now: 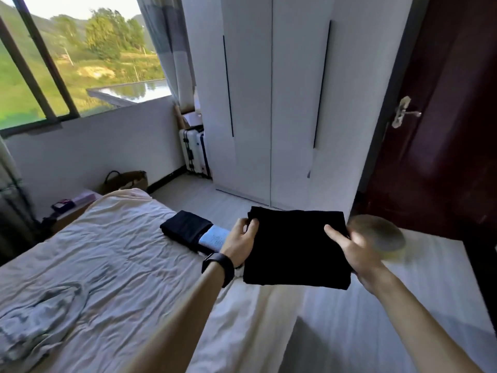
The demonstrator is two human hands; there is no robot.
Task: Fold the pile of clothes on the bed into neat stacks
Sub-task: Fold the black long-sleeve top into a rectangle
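A folded black garment [293, 246] is held flat in the air above the bed's right edge. My left hand [240, 238] grips its left side near the far corner, and my right hand [355, 251] grips its right side with the thumb on top. On the bed [121, 243] just left of my left hand lie a folded black garment [185, 227] and a folded pale blue one [215, 238], side by side. A crumpled grey garment [37, 313] lies unfolded at the bed's near left.
A white wardrobe [269, 103] and a dark red door [443, 130] stand ahead. A round yellowish object [379, 235] sits on a white surface by my right hand. A silver suitcase [195, 150] and a woven bag [126, 180] stand by the window wall.
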